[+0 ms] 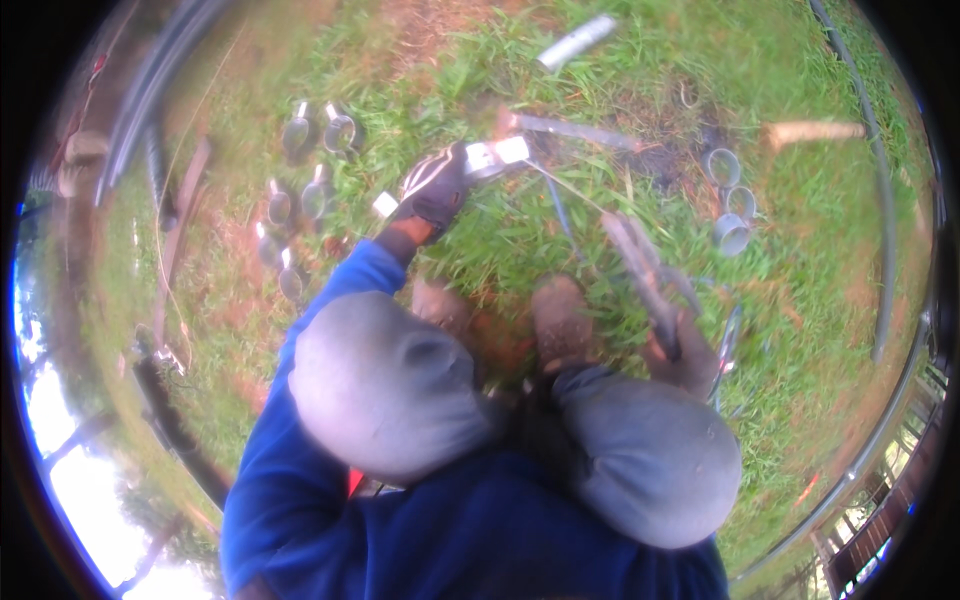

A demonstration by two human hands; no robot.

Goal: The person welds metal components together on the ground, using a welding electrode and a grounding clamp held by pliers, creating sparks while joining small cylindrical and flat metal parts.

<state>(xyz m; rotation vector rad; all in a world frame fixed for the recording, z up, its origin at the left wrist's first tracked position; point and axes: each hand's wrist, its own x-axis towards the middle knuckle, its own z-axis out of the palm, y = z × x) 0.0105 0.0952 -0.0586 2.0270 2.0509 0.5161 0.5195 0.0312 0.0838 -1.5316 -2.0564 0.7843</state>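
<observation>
My left hand [435,190], in a dark glove with pale stripes, is closed on a short, pale metal piece [495,155] just above the grass. A grey bar [575,130] lies beside that piece. My right hand [682,355], low at the right beside my knee, grips a blurred long-handled tool [640,265], from which a thin rod [565,185] reaches toward the metal piece. A blue bar [560,210] lies in the grass below. My two boots [560,310] are between the hands.
Several metal cups with tabs [340,130] lie at left, several pipe rings [730,235] at right. A short pipe [575,42], a wooden post [815,133], long dark pipes [150,90], a hose [878,250] and a rusty flat bar [180,230] lie around on the grass.
</observation>
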